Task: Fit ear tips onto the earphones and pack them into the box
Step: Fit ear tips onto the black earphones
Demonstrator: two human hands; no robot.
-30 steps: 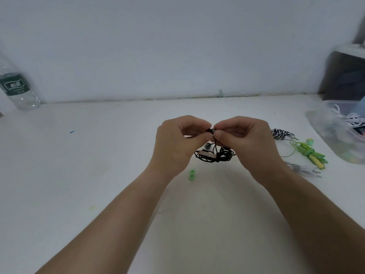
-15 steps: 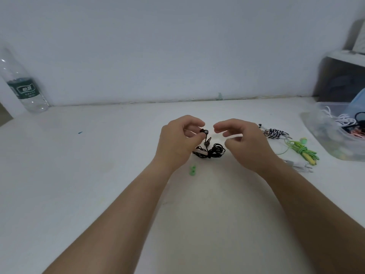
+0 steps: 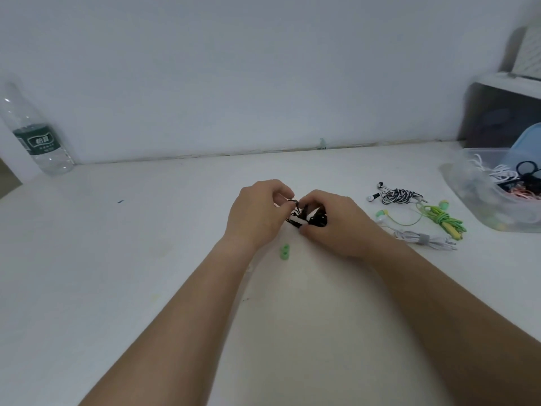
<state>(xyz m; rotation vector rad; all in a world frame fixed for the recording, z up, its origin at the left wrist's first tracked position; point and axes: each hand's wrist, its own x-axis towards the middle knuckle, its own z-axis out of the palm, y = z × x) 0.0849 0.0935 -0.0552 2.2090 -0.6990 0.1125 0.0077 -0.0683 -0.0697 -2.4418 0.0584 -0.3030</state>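
A bundled pair of black earphones (image 3: pixel 317 220) lies at the middle of the white table (image 3: pixel 146 259). My left hand (image 3: pixel 257 213) pinches one black earbud just above the bundle. My right hand (image 3: pixel 336 222) curls around the bundle, thumb underneath. Two small green ear tips (image 3: pixel 284 251) lie on the table just in front of my left hand. The clear plastic box (image 3: pixel 480 206) stands at the right edge with several earphones inside.
Right of my hands lie striped black-and-white earphones (image 3: pixel 396 196), green earphones (image 3: pixel 439 219) and white earphones (image 3: pixel 424 239). A water bottle (image 3: pixel 35 136) stands at the back left against the wall. A dark shelf unit (image 3: pixel 497 115) stands behind the box.
My right hand, which had let go and drawn back from the earbud, has closed around the black bundle. The left hand keeps pinching the earbud.
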